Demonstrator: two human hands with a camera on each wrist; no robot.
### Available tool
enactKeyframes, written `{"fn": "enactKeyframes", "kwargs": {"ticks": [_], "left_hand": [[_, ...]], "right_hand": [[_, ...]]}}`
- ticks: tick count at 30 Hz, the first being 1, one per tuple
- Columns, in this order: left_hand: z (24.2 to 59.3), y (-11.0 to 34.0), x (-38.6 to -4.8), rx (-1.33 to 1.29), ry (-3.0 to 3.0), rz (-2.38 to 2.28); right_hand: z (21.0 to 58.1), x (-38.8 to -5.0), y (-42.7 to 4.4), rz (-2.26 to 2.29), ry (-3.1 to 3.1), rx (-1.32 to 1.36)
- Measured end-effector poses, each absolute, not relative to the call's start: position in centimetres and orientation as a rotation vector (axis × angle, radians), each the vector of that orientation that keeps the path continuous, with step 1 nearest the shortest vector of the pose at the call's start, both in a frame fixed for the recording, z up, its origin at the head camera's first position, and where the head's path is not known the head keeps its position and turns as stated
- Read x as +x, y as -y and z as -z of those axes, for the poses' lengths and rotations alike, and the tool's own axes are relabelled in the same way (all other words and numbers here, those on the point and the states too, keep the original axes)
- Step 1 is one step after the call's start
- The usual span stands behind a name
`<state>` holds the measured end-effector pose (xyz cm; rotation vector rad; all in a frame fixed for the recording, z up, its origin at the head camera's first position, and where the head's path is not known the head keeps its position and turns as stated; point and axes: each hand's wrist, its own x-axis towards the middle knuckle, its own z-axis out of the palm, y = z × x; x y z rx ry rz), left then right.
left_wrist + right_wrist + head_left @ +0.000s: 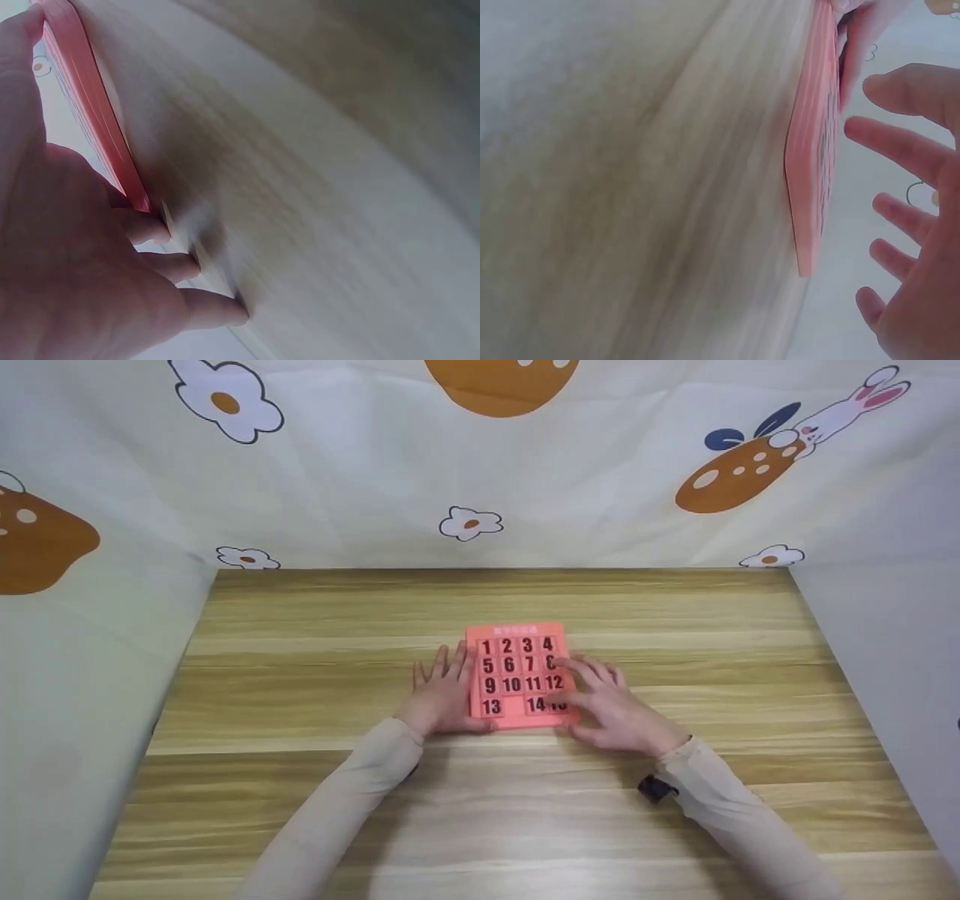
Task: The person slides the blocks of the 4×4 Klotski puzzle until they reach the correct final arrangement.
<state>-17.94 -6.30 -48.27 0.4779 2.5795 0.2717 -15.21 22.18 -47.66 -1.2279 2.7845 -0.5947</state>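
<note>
A pink number slide puzzle lies flat on the wooden table, its tiles bearing black numerals. In the bottom row a gap sits between the 13 tile and the 14 tile; fingers partly cover the tile at the right end. My left hand holds the board's left side, thumb at the near corner and fingers along the edge. Over the right side my right hand spreads its fingers above the tiles. In the right wrist view, those fingers appear raised off the board.
Wood-grain tabletop surrounds the puzzle. A pale cloth printed with flowers, carrots and a rabbit stands along the back and sides. A small black object is at the right wrist.
</note>
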Motion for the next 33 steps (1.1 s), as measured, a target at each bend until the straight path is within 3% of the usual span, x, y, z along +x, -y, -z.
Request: {"fn": "enactKeyframes", "kwargs": {"ticks": [11,25,33], "left_hand": [[48.3,6.1,-18.0,0.489,-2.573,-0.274],[48.6,6.3,-18.0,0.484,-2.584,-0.287],[48.5,6.2,-18.1,0.475,-2.579,-0.286]], "right_hand": [[48.1,-14.9,-20.2,0.556,-2.65,-1.289],[47.4,-15.3,-25.3,0.668,-2.791,-1.201],[48.0,-14.9,-24.2,0.567,-2.734,-1.234]]}}
